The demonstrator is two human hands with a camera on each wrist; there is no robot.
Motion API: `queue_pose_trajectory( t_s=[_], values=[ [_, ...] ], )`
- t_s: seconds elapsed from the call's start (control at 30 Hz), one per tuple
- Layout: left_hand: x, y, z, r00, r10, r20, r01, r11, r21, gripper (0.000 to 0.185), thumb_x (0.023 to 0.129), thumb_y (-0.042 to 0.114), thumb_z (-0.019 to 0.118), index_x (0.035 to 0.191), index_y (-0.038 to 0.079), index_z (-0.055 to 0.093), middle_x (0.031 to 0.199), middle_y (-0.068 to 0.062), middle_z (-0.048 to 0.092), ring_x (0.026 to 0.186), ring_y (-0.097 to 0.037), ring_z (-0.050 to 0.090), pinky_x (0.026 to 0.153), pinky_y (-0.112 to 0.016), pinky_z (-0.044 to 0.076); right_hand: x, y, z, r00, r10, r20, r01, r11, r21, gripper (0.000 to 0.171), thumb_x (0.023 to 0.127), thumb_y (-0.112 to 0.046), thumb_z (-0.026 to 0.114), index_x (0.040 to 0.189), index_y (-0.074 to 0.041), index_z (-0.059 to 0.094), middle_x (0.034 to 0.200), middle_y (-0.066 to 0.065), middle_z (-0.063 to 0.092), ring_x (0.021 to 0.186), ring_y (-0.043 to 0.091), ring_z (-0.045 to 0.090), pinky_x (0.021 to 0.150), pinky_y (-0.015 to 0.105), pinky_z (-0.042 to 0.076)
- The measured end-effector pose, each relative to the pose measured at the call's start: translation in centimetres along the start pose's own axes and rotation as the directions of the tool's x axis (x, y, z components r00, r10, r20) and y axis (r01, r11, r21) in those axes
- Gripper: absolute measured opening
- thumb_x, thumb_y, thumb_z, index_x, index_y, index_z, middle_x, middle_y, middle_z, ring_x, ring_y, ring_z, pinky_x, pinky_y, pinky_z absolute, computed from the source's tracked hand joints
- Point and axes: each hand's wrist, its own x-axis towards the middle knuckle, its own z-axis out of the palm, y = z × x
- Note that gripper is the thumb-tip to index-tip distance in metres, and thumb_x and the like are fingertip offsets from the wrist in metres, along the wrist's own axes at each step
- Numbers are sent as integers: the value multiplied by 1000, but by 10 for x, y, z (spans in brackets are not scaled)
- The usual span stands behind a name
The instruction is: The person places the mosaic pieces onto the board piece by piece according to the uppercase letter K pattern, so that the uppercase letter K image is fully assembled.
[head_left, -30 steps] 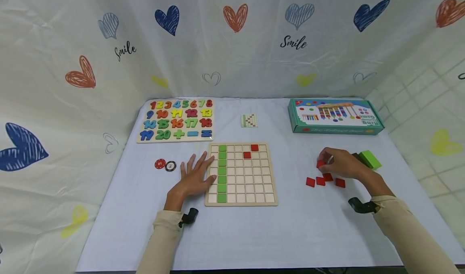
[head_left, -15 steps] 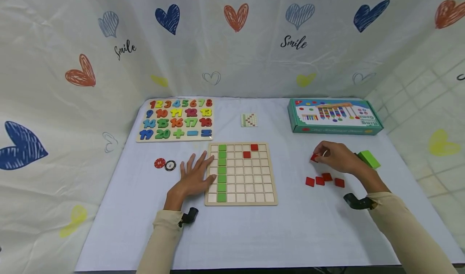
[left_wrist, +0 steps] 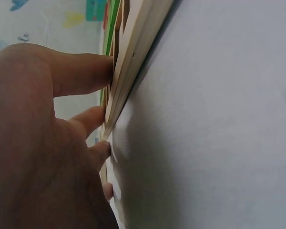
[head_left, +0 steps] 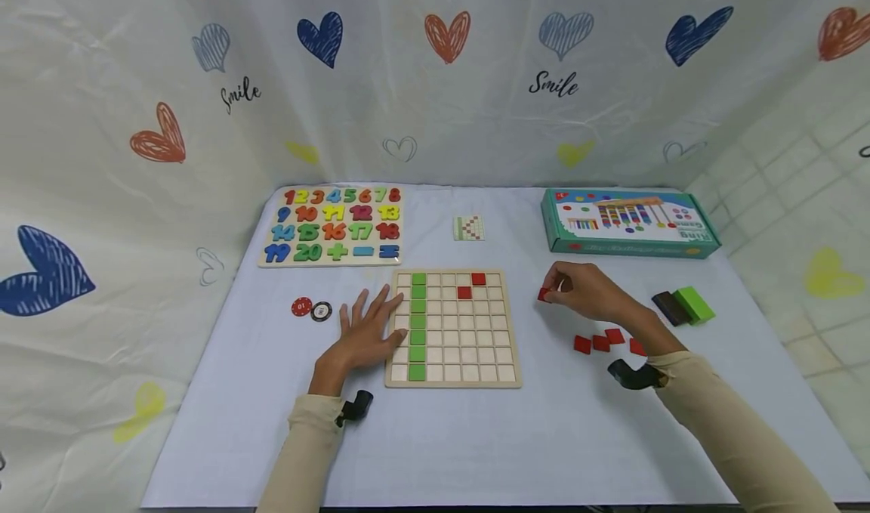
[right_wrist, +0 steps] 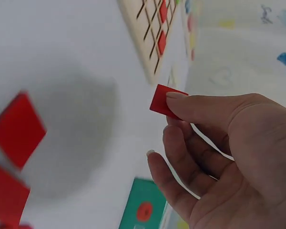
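My right hand [head_left: 583, 292] pinches a red square tile [right_wrist: 163, 101] between thumb and fingers, above the table to the right of the wooden grid board [head_left: 513, 373]. Fingers spread, my left hand [head_left: 365, 333] rests at the board's left edge; in the left wrist view its thumb [left_wrist: 83, 74] touches the rim. A column of green tiles [head_left: 418, 338] fills the board's second column. Two red tiles [head_left: 464, 293] sit diagonally near its top right. Several loose red tiles [head_left: 601, 343] lie on the table below my right hand.
Green blocks [head_left: 693, 304] and dark blocks [head_left: 671, 309] lie at the right. Behind stand a teal box [head_left: 632, 247], a small pattern card [head_left: 469, 228] and a number puzzle board [head_left: 326, 264]. Red and black round chips [head_left: 302, 307] lie left of my left hand.
My right hand has lifted a red tile from beside the loose ones and carried it left toward the board, uncovering the dark blocks. My left hand has stayed put.
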Motion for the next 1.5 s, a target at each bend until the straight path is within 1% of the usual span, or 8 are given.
queue_pose_trajectory(
  t_s=[0.23, 0.4, 0.5, 0.63, 0.8, 1.13, 1.37, 1.5],
  values=[
    [0, 2, 0, 1000, 6, -4, -6, 1000, 8, 74, 104, 46, 55, 170, 27, 28, 180, -2, 5, 164, -38, -11, 122, -72, -14, 21, -39, 27, 994, -109, 10, 108, 993, 57, 12, 96, -8, 78, 105, -8, 71, 94, 1, 72, 82, 21, 58, 66, 27, 50],
    [-2, 6, -3, 1000, -1, 5, 1, 1000, 18, 74, 104, 45, 57, 170, 25, 29, 180, -3, 7, 164, -40, -9, 122, -73, -11, 41, -65, 53, 979, -201, 20, 198, 974, 106, 11, 97, -8, 77, 106, -7, 71, 96, 1, 73, 84, 18, 62, 71, 29, 52],
    [-3, 8, -4, 1000, -7, 9, 7, 999, 32, 74, 104, 45, 57, 170, 25, 29, 180, -4, 7, 164, -41, -8, 123, -74, -10, 53, -75, 69, 971, -237, 39, 230, 965, 130, 12, 98, -9, 77, 108, -7, 71, 96, 1, 73, 86, 17, 64, 75, 31, 54],
    [-2, 10, -5, 1000, -21, 18, 20, 998, 54, 74, 105, 46, 56, 170, 26, 27, 180, -3, 5, 164, -40, -9, 123, -73, -10, 68, -77, 88, 963, -262, 60, 251, 956, 150, 11, 98, -8, 77, 107, -6, 71, 95, 1, 72, 86, 15, 64, 78, 30, 55],
    [-3, 12, -6, 999, -23, 24, 21, 998, 53, 74, 105, 46, 57, 170, 25, 28, 180, -4, 5, 164, -41, -9, 123, -73, -10, 77, -72, 99, 964, -253, 87, 235, 956, 177, 11, 98, -7, 76, 108, -4, 71, 99, 3, 73, 88, 13, 66, 81, 31, 56],
    [-4, 14, -8, 999, -36, 31, 34, 997, 64, 74, 105, 46, 55, 170, 26, 26, 180, -3, 5, 164, -40, -9, 123, -74, -9, 87, -73, 98, 952, -270, 143, 246, 955, 165, 8, 100, -8, 72, 107, -6, 75, 100, 3, 75, 89, 15, 67, 82, 34, 57],
    [-1, 14, -7, 998, -52, 43, 50, 997, 52, 73, 105, 46, 54, 170, 25, 26, 180, -3, 4, 164, -39, -10, 123, -72, -11, 88, -74, 98, 973, -186, 137, 171, 979, 113, 5, 100, -12, 74, 99, -11, 78, 96, 0, 72, 85, 14, 63, 77, 33, 53],
    [1, 13, -5, 995, -80, 65, 74, 994, 78, 74, 106, 47, 51, 171, 27, 22, 181, -1, 0, 164, -38, -13, 124, -71, -13, 89, -76, 101, 981, -141, 136, 128, 987, 96, 5, 100, -17, 74, 101, -13, 78, 91, -1, 73, 81, 15, 62, 74, 32, 52]
  ],
)
